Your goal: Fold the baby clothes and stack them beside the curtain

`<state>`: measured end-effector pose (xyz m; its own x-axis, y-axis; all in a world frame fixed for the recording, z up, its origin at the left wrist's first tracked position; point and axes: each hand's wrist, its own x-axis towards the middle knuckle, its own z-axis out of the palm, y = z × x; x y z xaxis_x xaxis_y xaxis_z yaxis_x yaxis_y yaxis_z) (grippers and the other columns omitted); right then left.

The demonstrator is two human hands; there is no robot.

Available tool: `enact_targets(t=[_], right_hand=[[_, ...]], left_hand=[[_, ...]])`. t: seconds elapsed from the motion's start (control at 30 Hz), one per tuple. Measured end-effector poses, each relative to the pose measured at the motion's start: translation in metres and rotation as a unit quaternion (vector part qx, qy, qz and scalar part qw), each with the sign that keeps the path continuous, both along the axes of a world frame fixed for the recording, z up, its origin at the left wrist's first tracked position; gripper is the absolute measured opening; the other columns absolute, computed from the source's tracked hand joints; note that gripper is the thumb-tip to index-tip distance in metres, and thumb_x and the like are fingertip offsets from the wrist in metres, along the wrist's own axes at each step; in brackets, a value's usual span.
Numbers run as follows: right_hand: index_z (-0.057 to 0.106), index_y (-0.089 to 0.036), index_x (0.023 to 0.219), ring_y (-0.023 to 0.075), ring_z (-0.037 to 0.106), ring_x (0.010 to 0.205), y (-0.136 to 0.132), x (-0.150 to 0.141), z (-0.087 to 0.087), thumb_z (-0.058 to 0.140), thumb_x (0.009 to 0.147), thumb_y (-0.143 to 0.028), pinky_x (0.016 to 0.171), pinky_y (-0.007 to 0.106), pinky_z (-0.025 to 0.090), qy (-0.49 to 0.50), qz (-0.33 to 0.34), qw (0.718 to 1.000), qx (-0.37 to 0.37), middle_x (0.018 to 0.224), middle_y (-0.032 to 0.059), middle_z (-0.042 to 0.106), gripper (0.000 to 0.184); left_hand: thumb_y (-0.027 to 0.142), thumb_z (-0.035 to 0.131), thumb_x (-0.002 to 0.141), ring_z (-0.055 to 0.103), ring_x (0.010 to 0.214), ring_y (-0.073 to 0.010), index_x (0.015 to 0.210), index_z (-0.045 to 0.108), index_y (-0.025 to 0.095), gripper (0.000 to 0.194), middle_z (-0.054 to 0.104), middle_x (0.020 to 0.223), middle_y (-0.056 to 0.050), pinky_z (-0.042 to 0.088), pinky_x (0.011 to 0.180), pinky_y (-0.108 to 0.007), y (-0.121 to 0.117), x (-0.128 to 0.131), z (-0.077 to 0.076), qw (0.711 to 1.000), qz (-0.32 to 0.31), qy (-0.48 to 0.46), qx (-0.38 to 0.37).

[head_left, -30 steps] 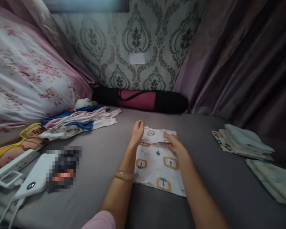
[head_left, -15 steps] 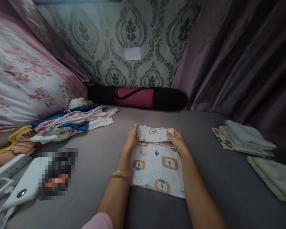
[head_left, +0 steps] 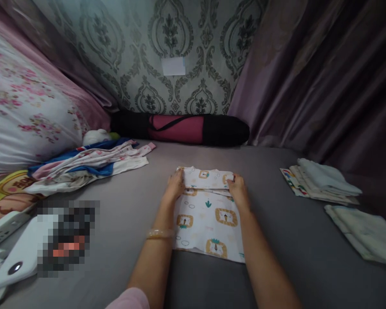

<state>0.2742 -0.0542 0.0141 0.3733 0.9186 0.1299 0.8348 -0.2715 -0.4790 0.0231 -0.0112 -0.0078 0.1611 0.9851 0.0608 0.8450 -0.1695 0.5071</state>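
A small white garment printed with lions and green shapes lies flat on the grey bed sheet in front of me. Its far edge is folded back toward me as a narrow band. My left hand pinches the left end of that folded band. At the band's right end my right hand grips the cloth the same way. A pale bangle sits on my left wrist.
A heap of unfolded clothes lies at the left by a floral pillow. Folded cloths and another folded piece lie at the right. A black-and-pink rolled bag lines the wall. A power strip and white power bank sit near left.
My hands have folded the garment's far edge toward me and both now grip the ends of the fold. The view has shifted slightly rightward.
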Motion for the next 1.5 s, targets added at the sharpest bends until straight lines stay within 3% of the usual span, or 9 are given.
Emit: enact_targets(t=[0.1,0.2,0.3,0.4,0.47,0.63,0.87,1.07,1.5], right_hand=[[0.057,-0.011,0.119,0.0243,0.063,0.099,-0.010,-0.003,0.011,0.047,0.089,-0.019,0.077,0.027,0.045,-0.027,-0.028,0.999,-0.019,0.106,0.0153,0.066,0.033],[0.057,-0.009,0.119,0.0260,0.060,0.103,-0.017,-0.010,0.024,0.037,0.089,-0.010,0.080,0.030,0.044,-0.086,-0.039,0.995,-0.021,0.111,0.0187,0.062,0.036],[0.054,-0.006,0.124,0.0273,0.055,0.113,-0.015,-0.031,0.032,0.033,0.086,-0.005,0.092,0.035,0.040,-0.145,0.024,0.989,-0.014,0.120,0.0217,0.059,0.043],[0.044,-0.007,0.137,0.0286,0.035,0.134,-0.004,-0.069,0.026,0.032,0.089,-0.010,0.110,0.044,0.022,-0.195,0.167,0.966,0.020,0.143,0.0186,0.044,0.049],[0.042,-0.008,0.139,0.0287,0.028,0.139,0.003,-0.096,0.017,0.030,0.094,-0.019,0.113,0.048,0.014,-0.195,0.235,0.952,0.022,0.148,0.0154,0.038,0.049],[0.035,-0.008,0.145,0.0251,0.021,0.142,0.012,-0.124,-0.006,0.022,0.097,-0.027,0.114,0.046,0.011,-0.165,0.271,0.948,-0.014,0.153,0.0119,0.030,0.053],[0.028,-0.007,0.148,0.0231,0.015,0.144,0.005,-0.100,-0.012,0.023,0.097,-0.035,0.115,0.044,0.007,-0.157,0.261,0.951,-0.045,0.156,0.0114,0.023,0.058],[0.023,-0.004,0.149,0.0235,0.010,0.144,-0.005,-0.070,-0.010,0.023,0.096,-0.039,0.115,0.044,0.003,-0.165,0.199,0.962,-0.085,0.156,0.0136,0.017,0.063],[0.025,0.001,0.147,0.0269,0.014,0.143,-0.022,-0.024,-0.010,0.024,0.096,-0.038,0.115,0.040,0.014,-0.194,0.101,0.970,-0.109,0.156,0.0173,0.019,0.065]], left_hand=[[0.006,0.036,0.085,0.034,0.137,-0.0249,0.135,0.043,0.013,0.050,0.038,0.148,-0.015,0.025,0.112,-0.047,-0.003,0.002,0.006,1.000,0.007,-0.010,0.003],[0.011,0.033,0.090,0.032,0.139,-0.0235,0.134,0.044,0.015,0.045,0.042,0.146,-0.013,0.021,0.114,-0.049,-0.004,0.008,0.015,0.998,0.021,-0.029,0.052],[0.012,0.031,0.092,0.030,0.140,-0.0221,0.132,0.046,0.015,0.043,0.046,0.144,-0.011,0.019,0.115,-0.046,-0.004,0.016,0.020,0.993,0.020,-0.035,0.113],[0.011,0.030,0.092,0.032,0.139,-0.0235,0.132,0.046,0.013,0.043,0.047,0.143,-0.013,0.019,0.115,-0.047,-0.005,0.022,0.018,0.993,0.018,-0.017,0.115],[0.011,0.031,0.092,0.032,0.139,-0.0236,0.133,0.045,0.012,0.043,0.045,0.144,-0.013,0.020,0.115,-0.047,-0.007,0.023,0.014,0.995,0.017,0.002,0.100],[0.015,0.032,0.094,0.032,0.139,-0.0221,0.137,0.042,0.013,0.044,0.040,0.148,-0.014,0.021,0.115,-0.047,-0.010,0.021,0.008,0.996,-0.004,0.057,0.072],[0.036,0.030,0.098,0.027,0.141,-0.0253,0.140,0.040,0.016,0.047,0.034,0.151,-0.014,0.017,0.114,-0.054,-0.013,0.021,0.007,0.992,-0.004,0.116,0.050],[0.047,0.034,0.096,0.024,0.141,-0.0325,0.142,0.039,0.021,0.053,0.028,0.154,-0.013,0.016,0.112,-0.057,-0.015,0.017,0.008,0.994,0.023,0.100,0.026],[0.048,0.035,0.095,0.021,0.141,-0.0362,0.145,0.033,0.021,0.057,0.025,0.155,-0.012,0.012,0.111,-0.061,-0.018,0.006,0.010,0.997,0.014,0.076,-0.002]])
